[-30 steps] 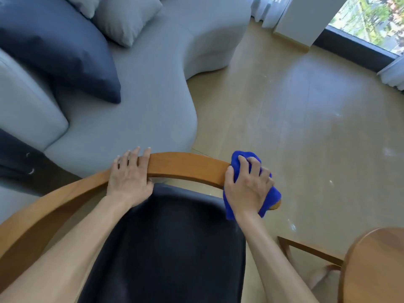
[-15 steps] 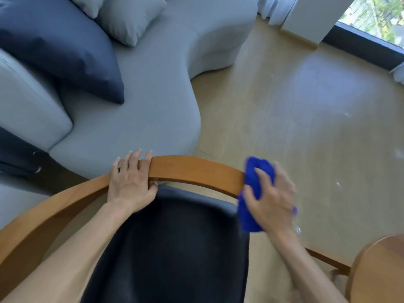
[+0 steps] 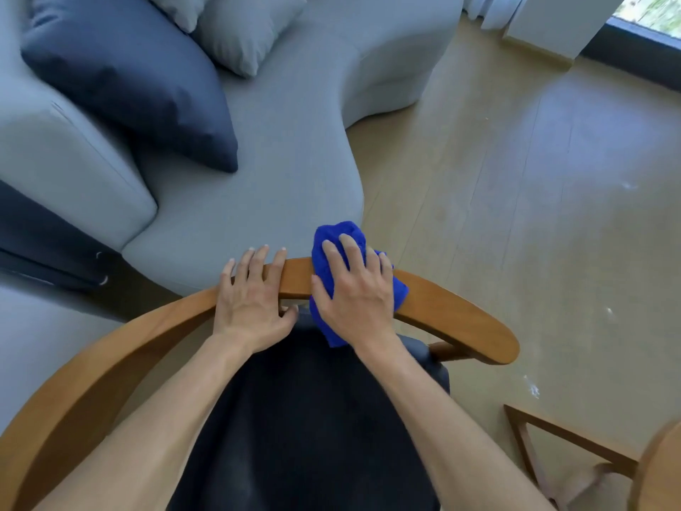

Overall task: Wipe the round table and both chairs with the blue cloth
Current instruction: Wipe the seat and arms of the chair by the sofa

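On the curved wooden chair rail (image 3: pixel 442 307), right hand (image 3: pixel 353 293) clamps the bunched blue cloth (image 3: pixel 333 234); unwiped rail extends leftward beneath the flat, open left hand (image 3: pixel 250 300).

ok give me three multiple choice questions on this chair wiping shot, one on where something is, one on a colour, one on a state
1. Where is the blue cloth?
A. on the sofa seat
B. on the chair's wooden back rail, under the right hand
C. on the floor

2. What colour is the large cushion on the sofa?
A. dark navy
B. red
C. yellow

3. What is the left hand doing?
A. hanging free in the air
B. holding the cloth
C. resting on the rail, fingers over its far edge

Answers:
1 B: the right hand presses the cloth against the wooden back rail, close beside the left hand.
2 A: the cushion is dark navy against the pale grey sofa.
3 C: the left hand lies on the rail with no cloth in it.
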`<action>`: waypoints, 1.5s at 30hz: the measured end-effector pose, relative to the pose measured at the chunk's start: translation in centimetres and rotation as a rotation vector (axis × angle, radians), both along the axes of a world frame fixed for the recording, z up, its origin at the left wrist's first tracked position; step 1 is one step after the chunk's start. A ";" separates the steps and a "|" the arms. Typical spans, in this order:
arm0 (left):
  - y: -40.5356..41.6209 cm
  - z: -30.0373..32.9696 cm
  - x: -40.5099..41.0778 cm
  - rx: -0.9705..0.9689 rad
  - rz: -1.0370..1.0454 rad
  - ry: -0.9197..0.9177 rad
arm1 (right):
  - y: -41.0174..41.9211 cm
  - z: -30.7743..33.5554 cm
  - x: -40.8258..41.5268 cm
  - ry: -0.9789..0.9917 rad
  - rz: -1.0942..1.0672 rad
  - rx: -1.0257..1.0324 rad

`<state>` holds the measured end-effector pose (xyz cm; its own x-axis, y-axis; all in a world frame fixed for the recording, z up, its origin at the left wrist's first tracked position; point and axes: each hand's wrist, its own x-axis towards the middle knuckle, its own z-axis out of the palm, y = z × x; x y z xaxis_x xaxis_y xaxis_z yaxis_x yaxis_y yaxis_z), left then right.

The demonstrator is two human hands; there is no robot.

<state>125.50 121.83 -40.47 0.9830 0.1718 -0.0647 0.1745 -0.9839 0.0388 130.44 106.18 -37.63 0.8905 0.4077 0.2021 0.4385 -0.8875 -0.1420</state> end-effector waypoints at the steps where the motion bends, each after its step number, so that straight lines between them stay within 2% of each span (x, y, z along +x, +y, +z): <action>1: 0.0 0.1 0.0 0.001 -0.003 0.006 | -2.0 0.0 -0.1 -0.017 0.029 -0.011; 3: 0.0 0.2 0.1 -0.002 -0.005 0.016 | -7.4 -0.2 -0.3 -0.071 -0.016 -0.024; 7: -0.2 0.0 0.1 -0.023 0.002 0.004 | -16.6 -0.8 -1.7 -0.130 -0.287 0.015; 11: -0.2 -0.3 0.2 -0.024 0.009 -0.032 | -13.2 -1.1 -1.8 -0.166 -0.479 -0.020; 13: -0.1 -0.5 0.2 -0.031 0.007 -0.045 | -8.1 -0.6 -0.7 -0.137 -0.436 -0.025; 17: 0.0 -0.4 0.1 -0.037 -0.002 -0.033 | 0.4 -0.4 0.1 -0.058 -0.182 -0.008; 19: 0.0 -0.2 0.2 -0.030 -0.006 -0.025 | 0.7 -0.3 0.0 -0.036 -0.067 -0.014; 22: 0.3 0.0 0.3 -0.031 -0.011 0.004 | -4.2 -0.1 -0.2 -0.042 0.026 -0.040; 27: 0.1 0.4 0.3 -0.081 -0.015 0.054 | -15.9 -0.4 -1.9 -0.090 -0.310 -0.014; 31: 0.2 0.5 0.3 -0.103 -0.014 0.065 | -12.1 -0.8 -1.9 -0.134 -0.537 -0.023; 33: 0.3 0.7 0.2 -0.122 -0.018 0.088 | -7.1 -0.5 -1.0 -0.109 -0.465 -0.023; 37: 1.8 1.7 0.5 -0.258 -0.068 0.191 | 4.3 -0.6 -1.3 -0.032 -0.149 0.021; 39: 4.0 2.5 -0.3 -0.221 -0.049 0.239 | 7.5 -0.4 -2.3 -0.010 0.009 0.026; 42: 7.3 3.3 -2.6 -0.033 -0.011 0.333 | 5.6 -0.2 -1.9 -0.010 0.166 -0.039; 45: 8.3 3.7 -4.5 0.078 -0.046 0.354 | -2.0 0.2 -1.5 -0.035 0.084 -0.061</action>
